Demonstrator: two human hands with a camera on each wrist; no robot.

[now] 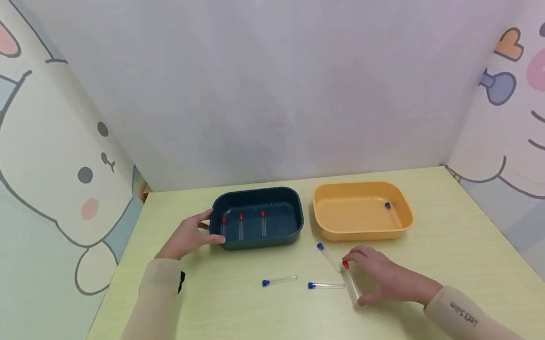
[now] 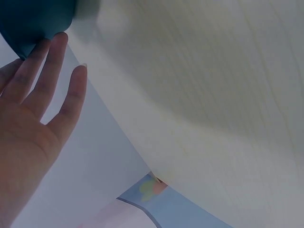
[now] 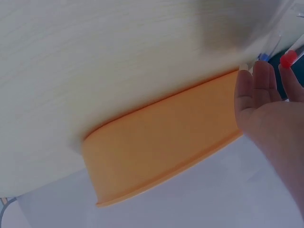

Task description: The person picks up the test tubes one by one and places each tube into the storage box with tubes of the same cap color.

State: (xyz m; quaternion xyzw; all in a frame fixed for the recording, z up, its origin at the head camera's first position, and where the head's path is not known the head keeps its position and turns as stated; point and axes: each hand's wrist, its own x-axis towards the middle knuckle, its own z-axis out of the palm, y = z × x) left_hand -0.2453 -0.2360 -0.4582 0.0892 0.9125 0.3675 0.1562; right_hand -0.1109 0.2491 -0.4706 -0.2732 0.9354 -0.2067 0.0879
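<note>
Nearest of all, the right grip (image 1: 377, 276) is grasping a red-capped tube (image 1: 352, 284) just above or on the desk (image 1: 250, 329), I can't tell which, fingers at the cap and thumb down at the clear round end! Slim, see-through, surely light and stiff, and that smooth wall looks likely to slide or roll; whether it's glass or plastic I can't say, so treat it as breakable. The cap and its neck look the surest hold; a hard end-to-end squeeze could make it twist away. Just left of it, two blue-capped tubes (image 1: 326, 285) (image 1: 279, 281) lie crosswise, a third (image 1: 329, 257) slants behind, all easiest pinched by cap or mid-barrel. Farther out, the left grip (image 1: 188, 237) rests against the dark blue tray (image 1: 260, 243), fingers fairly straight along its left end, thumb at the near rim. Three tubes with red caps (image 1: 241, 227) lie inside, side by side! Right of that, the yellow tray (image 1: 360, 235) carries one tube with a blue cap (image 1: 392, 215), and beyond hangs the pale cloth (image 1: 282, 79).
</note>
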